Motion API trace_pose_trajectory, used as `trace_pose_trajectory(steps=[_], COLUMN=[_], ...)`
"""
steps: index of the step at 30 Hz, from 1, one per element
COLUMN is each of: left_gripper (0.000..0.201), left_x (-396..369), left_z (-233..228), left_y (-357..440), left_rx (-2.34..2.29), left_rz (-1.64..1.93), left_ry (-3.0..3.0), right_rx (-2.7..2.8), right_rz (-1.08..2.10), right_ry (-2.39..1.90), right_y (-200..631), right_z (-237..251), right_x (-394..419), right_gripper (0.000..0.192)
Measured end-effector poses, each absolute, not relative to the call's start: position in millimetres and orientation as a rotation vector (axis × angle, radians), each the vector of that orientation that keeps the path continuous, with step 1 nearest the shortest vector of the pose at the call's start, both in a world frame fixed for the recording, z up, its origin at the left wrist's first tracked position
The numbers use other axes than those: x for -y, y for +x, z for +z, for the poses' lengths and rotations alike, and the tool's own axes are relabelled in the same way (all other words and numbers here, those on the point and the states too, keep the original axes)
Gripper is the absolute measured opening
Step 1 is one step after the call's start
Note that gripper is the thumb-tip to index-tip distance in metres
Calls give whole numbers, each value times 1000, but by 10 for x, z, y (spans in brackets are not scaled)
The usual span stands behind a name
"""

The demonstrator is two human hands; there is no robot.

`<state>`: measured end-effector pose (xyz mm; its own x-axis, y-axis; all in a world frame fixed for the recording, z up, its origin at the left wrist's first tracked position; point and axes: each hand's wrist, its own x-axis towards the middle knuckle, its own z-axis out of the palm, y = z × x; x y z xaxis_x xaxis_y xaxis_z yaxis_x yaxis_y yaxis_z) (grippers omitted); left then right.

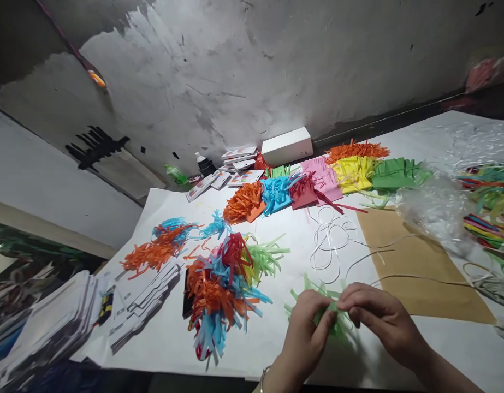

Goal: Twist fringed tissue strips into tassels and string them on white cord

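Head camera, looking down over a paper-covered worktable: a person's two bare hands meet at the near edge, both pinched onto a small bundle of pale green fringed paper strips. The left hand comes in from below, fingers curled closed around the bundle's left side, thumb on top. The right hand reaches in from the right, forearm angled across the corner of the frame, fingertips closed on the bundle's right end. The bundle lies directly between the two grips, its loose strips fanning up and away from the person and down towards the table edge; which way its long axis runs is hard to judge, since the fingers hide its middle. Neither hand is clearly nearer; both already have hold.

A thin white cord lies looped on the paper just beyond the hands, one strand trailing right across a flat brown sheet of kraft paper. To the left sits a loose heap of orange, blue and red fringed paper tassels. Farther back, a row of fringed paper stacks in orange, blue, pink, yellow and green runs towards a white cardboard box by the wall. Crumpled clear plastic wrap lies at the right.
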<state>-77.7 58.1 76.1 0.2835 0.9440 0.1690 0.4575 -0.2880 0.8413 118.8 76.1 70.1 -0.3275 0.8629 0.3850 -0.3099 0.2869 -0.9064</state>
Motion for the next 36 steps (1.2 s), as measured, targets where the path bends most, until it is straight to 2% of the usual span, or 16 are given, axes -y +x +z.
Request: trace_pose_trajectory(steps=[2,5,8,12,18,22,25,27,29,32,36], left_gripper=[29,30,30,26,29,18,25,36,43,30,28], left_x=[-588,-560,-510,-455,-438,-556,-621,-604,-553,-500,-556], left_z=[737,731,754,795,746,631,706,837,955,973,793], left_y=[-753,-793,-809,-709,-739,-1194,-1380,-1257,-986,-634,-746], left_rx=[-1359,-1407,-1366,-1233,-1111,-1548,-1914,-1825,-1546,-1262,-1299], left_rz=[935,998,1066,1095,919,670,738,853,910,943,872], left_ry=[1717,1555,1524,1590,1681,1948,2031,2048,2080,2046,2027], right_rx=[1355,1637,1894,1631,1791,1739,1804,1919,1974,1923,1671], right_rz=[1483,1650,1398,1110,1178,1015,761,692,710,739,777], right_ry=[-581,-829,-1097,-1089,-773,-870,-881,-817,-753,-701,-887], right_y=[1313,1562,1718,1635,1379,1461,1508,1473,1408,1362,1496], right_z=[668,649,680,797,972,940,915,935,978,1026,988], right_x=[-747,-752,-777,-806,-848,-863,-862,-847,-821,-775,-730], right_gripper=[22,28,23,26,22,21,18,23,26,27,14])
